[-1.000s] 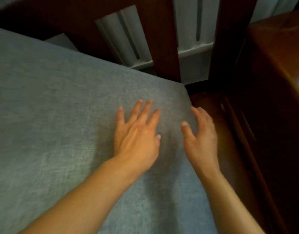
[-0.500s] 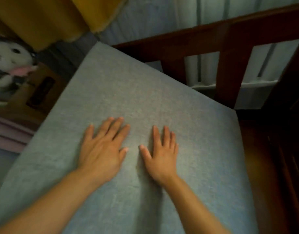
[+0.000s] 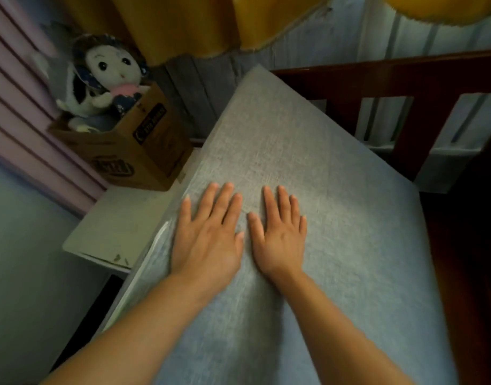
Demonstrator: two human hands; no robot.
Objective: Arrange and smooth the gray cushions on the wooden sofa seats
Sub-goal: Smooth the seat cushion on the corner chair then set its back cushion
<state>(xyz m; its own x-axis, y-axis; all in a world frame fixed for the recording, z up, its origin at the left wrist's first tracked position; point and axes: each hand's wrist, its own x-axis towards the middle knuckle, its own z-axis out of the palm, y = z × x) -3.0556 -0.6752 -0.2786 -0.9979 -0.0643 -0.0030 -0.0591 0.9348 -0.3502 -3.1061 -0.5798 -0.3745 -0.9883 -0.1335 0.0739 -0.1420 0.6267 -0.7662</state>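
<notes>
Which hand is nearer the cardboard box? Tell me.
Left. The left hand lies flat by the cushion's edge nearest the box; the right hand lies beside it, farther away.

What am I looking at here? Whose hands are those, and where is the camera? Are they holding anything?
The camera sits on a person's head and looks down, so you see that person's own arms. The left hand and the right hand lie flat, side by side, with straight fingers, pressing on a big gray cushion. They hold nothing. Behind the cushion is the dark wooden sofa frame. To the left, a doll sits in a cardboard box on a small white table.
</notes>
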